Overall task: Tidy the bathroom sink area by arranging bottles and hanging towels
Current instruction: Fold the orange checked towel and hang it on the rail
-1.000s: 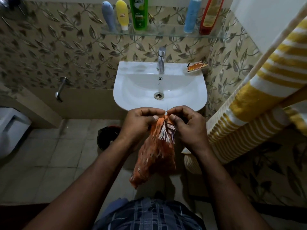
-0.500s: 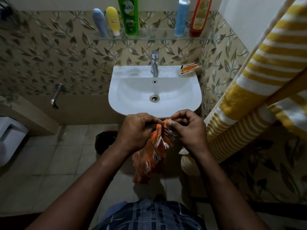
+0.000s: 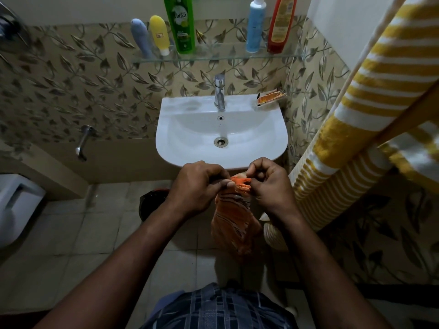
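In the head view, the likeliest mishap was a drop. The orange towel (image 3: 235, 224) was held only by a small pinch at its fringed top edge, and the rest dangled bunched toward the floor tiles (image 3: 71, 233) at 6 o'clock of the hands. If either pinch loosened while the edge was being worked apart, the cloth would probably fall. A second risk lay at 2 o'clock, where the yellow striped towel (image 3: 356, 129) already hung close by. Swinging the orange one up there carelessly could snag it or drag it askew.

The left hand (image 3: 197, 186) sat at 9 o'clock of the fringe, fingers curled in tight, thumb and fingertips nipping the cloth. The right hand (image 3: 270, 186), at 3 o'clock of it, was curled the same way and pinched the same edge. The two hands were near each other, with the orange fringe between them, just before the near rim of the sink (image 3: 190, 148). At 12 o'clock, five bottles stood on the glass shelf (image 3: 213, 58), well apart from the hands.
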